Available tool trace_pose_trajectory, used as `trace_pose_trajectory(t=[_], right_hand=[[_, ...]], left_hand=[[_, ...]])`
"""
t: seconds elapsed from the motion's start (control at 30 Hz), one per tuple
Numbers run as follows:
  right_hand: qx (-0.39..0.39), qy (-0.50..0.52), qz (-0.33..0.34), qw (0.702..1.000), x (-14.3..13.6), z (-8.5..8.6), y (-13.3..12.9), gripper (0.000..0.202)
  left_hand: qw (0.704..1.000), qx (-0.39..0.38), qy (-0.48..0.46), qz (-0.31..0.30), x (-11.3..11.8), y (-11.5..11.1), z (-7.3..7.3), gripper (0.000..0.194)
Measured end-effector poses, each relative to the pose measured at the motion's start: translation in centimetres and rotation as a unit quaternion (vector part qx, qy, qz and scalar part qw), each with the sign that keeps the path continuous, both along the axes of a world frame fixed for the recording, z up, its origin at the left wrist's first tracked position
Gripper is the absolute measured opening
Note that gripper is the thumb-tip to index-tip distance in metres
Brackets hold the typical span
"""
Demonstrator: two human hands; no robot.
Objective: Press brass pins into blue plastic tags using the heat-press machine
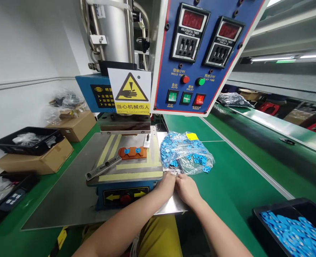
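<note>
My left hand (167, 182) and my right hand (186, 187) meet at the right side of the press bed, just in front of a clear plastic bag (210, 155) of small blue pieces. The fingers of both are curled together, and whatever they pinch is hidden. Left of them, on the taped metal bed (136, 171), lies an orange-brown fixture (132, 153) with two blue pieces (138, 150) on it. A metal bar (104, 167) sits slanted at the fixture's left, and a short metal block (147, 140) stands at its back right corner.
The press head (124, 123) hangs over the bed, with a warning sign (129, 91) and a blue control panel (192, 82) above. A black bin (256, 210) of blue pieces stands at the lower right. Cardboard boxes (58, 155) and a black tray (26, 148) are on the left.
</note>
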State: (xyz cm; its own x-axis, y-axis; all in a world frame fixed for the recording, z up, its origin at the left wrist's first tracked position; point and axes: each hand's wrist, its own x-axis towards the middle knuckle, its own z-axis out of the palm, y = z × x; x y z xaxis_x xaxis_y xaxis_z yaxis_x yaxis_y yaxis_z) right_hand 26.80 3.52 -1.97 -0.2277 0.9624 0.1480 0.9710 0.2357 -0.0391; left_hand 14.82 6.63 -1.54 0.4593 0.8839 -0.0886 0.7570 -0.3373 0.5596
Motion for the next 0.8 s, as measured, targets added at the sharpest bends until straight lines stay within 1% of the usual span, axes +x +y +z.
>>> trace_pose_trajectory(t=[0.07, 0.13, 0.2, 0.23, 0.27, 0.3, 0.33, 0.43, 0.5, 0.53, 0.57, 0.6, 0.63, 0.67, 0.73, 0.8], right_hand=[[-0.009, 0.018, -0.015, 1.000, 0.3, -0.1, 0.0, 0.021], [-0.012, 0.063, -0.030, 0.997, 0.7, -0.3, 0.0, 0.018], [-0.013, 0.151, -0.037, 0.988, 1.4, -0.4, 0.1, 0.017], [-0.017, 0.212, -0.035, 0.976, 1.8, -0.4, 0.2, 0.017], [-0.023, 0.283, -0.031, 0.958, 2.2, -0.4, 0.4, 0.018], [-0.031, 0.357, -0.028, 0.933, 2.6, -0.4, 0.5, 0.019], [-0.040, 0.431, -0.028, 0.901, 2.9, -0.5, 0.7, 0.022], [-0.073, 0.616, -0.046, 0.783, 3.6, -0.3, 1.1, 0.033], [-0.097, 0.698, -0.063, 0.706, 3.7, 0.0, 1.0, 0.036], [-0.105, 0.728, -0.067, 0.674, 3.6, 0.3, 0.9, 0.035], [-0.112, 0.752, -0.070, 0.646, 3.5, 0.6, 0.8, 0.035], [-0.116, 0.770, -0.072, 0.623, 3.3, 0.9, 0.6, 0.035], [-0.120, 0.784, -0.074, 0.604, 3.0, 1.3, 0.5, 0.035], [-0.125, 0.795, -0.075, 0.589, 2.7, 1.8, 0.3, 0.035], [-0.134, 0.806, -0.076, 0.571, 1.9, 2.6, 0.0, 0.034], [-0.141, 0.809, -0.073, 0.565, 1.1, 3.4, -0.3, 0.032]], left_hand=[[1.000, -0.003, 0.001, -0.001, -0.3, -0.2, 0.1, 0.034], [1.000, -0.012, 0.006, -0.005, -0.5, -0.3, 0.3, 0.030], [1.000, -0.016, 0.008, -0.007, -0.6, -0.4, 0.4, 0.030], [1.000, -0.012, 0.007, -0.009, -0.7, -0.5, 0.4, 0.031], [1.000, -0.002, 0.003, -0.014, -0.7, -0.5, 0.4, 0.032], [1.000, 0.011, -0.003, -0.022, -0.8, -0.5, 0.2, 0.034], [0.999, 0.026, -0.009, -0.034, -0.9, -0.6, 0.0, 0.036], [0.994, 0.061, -0.052, -0.069, -1.2, -1.0, -0.7, 0.032], [0.987, 0.070, -0.123, -0.079, -1.4, -1.6, -0.9, 0.025], [0.980, 0.064, -0.175, -0.077, -1.6, -2.1, -0.8, 0.022], [0.969, 0.041, -0.235, -0.066, -1.8, -2.6, -0.6, 0.018], [0.952, 0.002, -0.302, -0.045, -2.1, -3.2, -0.2, 0.014], [0.928, -0.051, -0.369, -0.018, -2.4, -3.7, 0.4, 0.011], [0.894, -0.111, -0.434, 0.009, -2.8, -4.3, 1.0, 0.012], [0.807, -0.218, -0.545, 0.056, -3.7, -5.2, 2.4, 0.024], [0.721, -0.288, -0.625, 0.087, -4.9, -5.6, 3.7, 0.036]])
